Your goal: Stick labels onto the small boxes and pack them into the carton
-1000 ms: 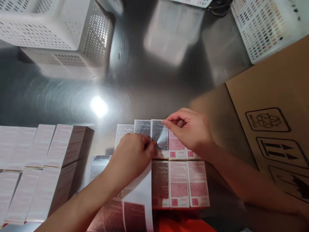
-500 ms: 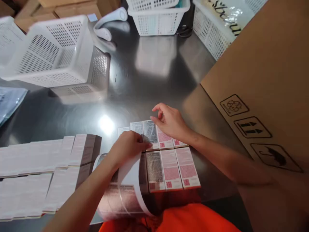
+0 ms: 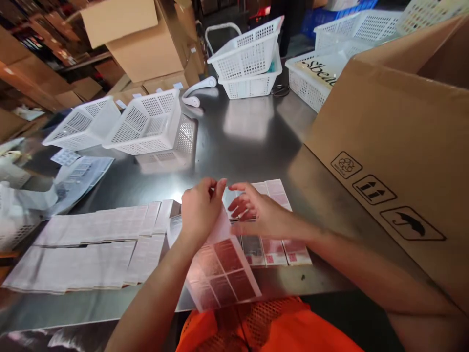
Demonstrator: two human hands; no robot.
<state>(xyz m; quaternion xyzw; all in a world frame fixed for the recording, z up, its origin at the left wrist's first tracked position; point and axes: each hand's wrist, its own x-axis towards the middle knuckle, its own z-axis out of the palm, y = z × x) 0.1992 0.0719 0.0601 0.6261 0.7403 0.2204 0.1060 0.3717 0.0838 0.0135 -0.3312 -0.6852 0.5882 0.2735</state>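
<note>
At the left of the metal table (image 3: 223,156), a double row of small white cartons (image 3: 91,264) stands packed side by side. Next comes the label sheet (image 3: 222,271), printed in dark red blocks, slanting down toward the table's near edge below the left hand (image 3: 201,210). A sheet this thin would probably handle best with steady, light support, kept from creasing, and with its edges square to the box faces. The left forearm slants up from the bottom, wrist bent, fingers curled, thumb pointing up; whether they pinch the sheet's top is hidden. Facing it, the right hand (image 3: 256,210) is loosely spread, its curved fingers apart and no held item visible. Its forearm reaches in from the lower right, above pink-printed boxes (image 3: 273,252). Farthest right stands a large cardboard carton (image 3: 384,146).
</note>
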